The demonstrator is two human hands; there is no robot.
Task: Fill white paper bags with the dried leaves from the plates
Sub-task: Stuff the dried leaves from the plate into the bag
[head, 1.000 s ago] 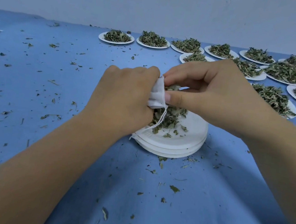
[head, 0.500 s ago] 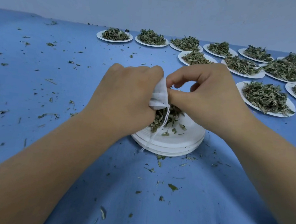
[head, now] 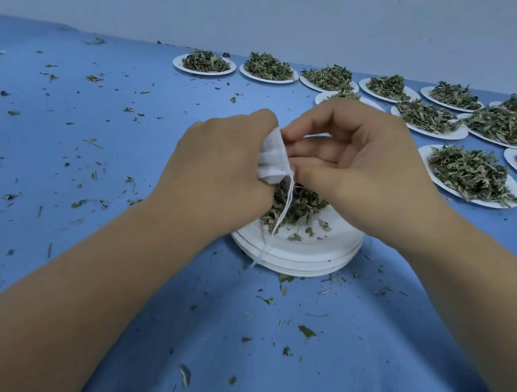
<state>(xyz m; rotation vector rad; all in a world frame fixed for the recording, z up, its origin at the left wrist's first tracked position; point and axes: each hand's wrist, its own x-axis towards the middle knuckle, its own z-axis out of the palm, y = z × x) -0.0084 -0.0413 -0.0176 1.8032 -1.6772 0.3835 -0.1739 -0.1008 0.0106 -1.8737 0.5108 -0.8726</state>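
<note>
While working over the near stack of plates (head: 308, 259), grips the white paper bag (head: 272, 157) in the left hand (head: 218, 176), fingers curled round its body, mouth turned right toward the right hand (head: 360, 171). Pinches at that mouth with the right thumb and fingertips (head: 290, 133), curled and closed together on the rim; cannot tell if pressing leaves in or only holding the opening. Fill level hidden inside the left fist.

Held directly above the dried leaves (head: 297, 206) on the top plate, probably to let spills drop back onto the pile and not onto the blue cloth (head: 130, 139). Drawstring (head: 284, 211) hanging slack from the mouth, down across the pile to the plate's near rim, apart from both palms; likely left loose until closing time.

Round about: many loaded plates (head: 470, 176) in rows at the far right, well apart from the hands and waiting their turn; leaf crumbs (head: 305, 330) scattered over the cloth, near and left. Nothing between bag and pile except the dangling string, liable to snag in the leaves or get tucked into the mouth.
</note>
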